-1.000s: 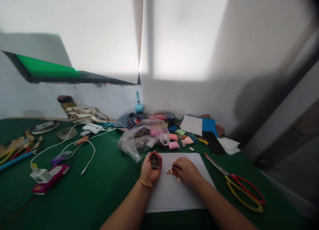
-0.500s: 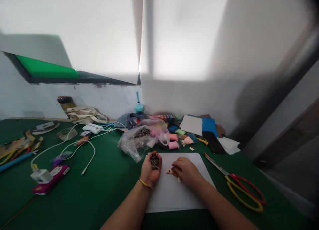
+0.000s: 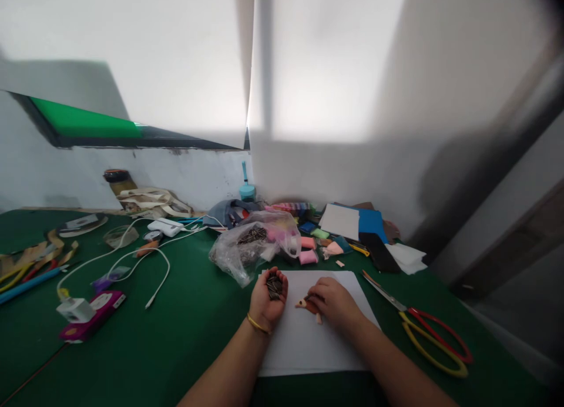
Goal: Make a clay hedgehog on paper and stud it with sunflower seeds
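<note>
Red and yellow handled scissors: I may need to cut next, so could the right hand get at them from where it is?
Probably yes. The red and yellow handled scissors lie in the open on the green table, to the right of the right hand, nothing between. That hand now pinches a small orange clay figure.

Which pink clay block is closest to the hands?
The pink clay block just beyond the white paper; the other pink block lies farther back, beside the plastic bag.

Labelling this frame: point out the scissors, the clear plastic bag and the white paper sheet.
scissors [image 3: 434,342], head view, on the red and yellow handles.
clear plastic bag [image 3: 247,248], head view, on its crumpled middle.
white paper sheet [image 3: 304,348], head view, on a bare part below the hands.
</note>
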`<action>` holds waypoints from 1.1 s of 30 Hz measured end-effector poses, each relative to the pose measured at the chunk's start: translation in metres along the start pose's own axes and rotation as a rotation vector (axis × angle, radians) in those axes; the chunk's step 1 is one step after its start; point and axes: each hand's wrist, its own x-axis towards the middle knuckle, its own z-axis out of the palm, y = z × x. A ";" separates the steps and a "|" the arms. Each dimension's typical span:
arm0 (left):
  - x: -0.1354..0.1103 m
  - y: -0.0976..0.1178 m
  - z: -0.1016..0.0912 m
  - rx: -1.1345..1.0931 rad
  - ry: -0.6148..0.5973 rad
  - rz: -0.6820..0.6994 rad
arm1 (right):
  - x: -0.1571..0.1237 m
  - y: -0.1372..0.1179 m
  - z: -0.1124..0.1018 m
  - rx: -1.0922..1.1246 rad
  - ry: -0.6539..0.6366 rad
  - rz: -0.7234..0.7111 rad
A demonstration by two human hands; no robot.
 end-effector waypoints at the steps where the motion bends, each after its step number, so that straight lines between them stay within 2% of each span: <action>1: 0.000 0.000 0.000 -0.001 0.001 -0.001 | 0.000 0.000 0.000 0.000 0.001 0.002; 17: -0.002 0.000 0.001 0.009 -0.004 0.002 | 0.000 -0.002 0.001 -0.061 -0.006 -0.013; 22: -0.002 -0.001 0.002 0.017 0.002 0.007 | -0.001 -0.002 0.003 -0.025 0.030 0.000; 27: -0.002 -0.001 0.002 0.015 0.009 0.008 | 0.000 0.002 0.004 -0.002 -0.002 0.001; 30: -0.003 0.000 0.002 0.006 0.004 0.007 | -0.001 0.006 0.000 0.071 0.049 0.026; 33: -0.003 -0.001 0.001 -0.005 -0.015 -0.001 | -0.003 0.002 -0.006 0.150 0.165 0.068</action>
